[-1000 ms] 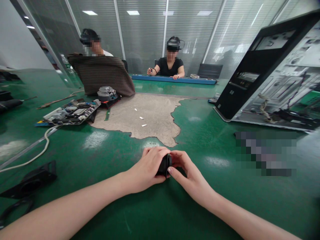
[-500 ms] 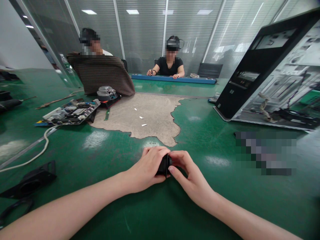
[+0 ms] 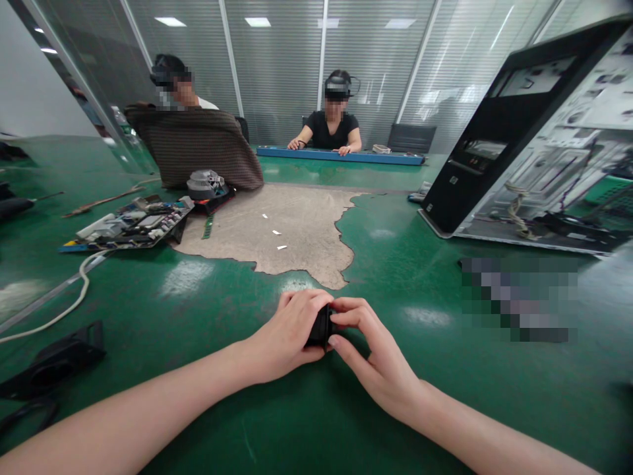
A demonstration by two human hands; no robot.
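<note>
A small black boxy part (image 3: 320,328) with a raised rim on its right side is held low over the near middle of the green table. My left hand (image 3: 291,328) wraps round its left side from above, thumb underneath, and covers much of it. On the right face, the bent fingertips and thumb of my right hand (image 3: 373,349) pinch at the rim. Just what kind of part it is cannot be made out between the hands.
On the left are a circuit board (image 3: 133,224), a white cable (image 3: 82,290) and a black plastic piece (image 3: 59,359). An open computer case (image 3: 475,138) stands at right. Beyond the bare worn patch (image 3: 301,218), two people sit, one behind a long blue bar (image 3: 341,156).
The whole view has shifted slightly, so the scene sits a little further left. Both hands keep their hold on the black part, with the right fingertips slightly changed in position.
</note>
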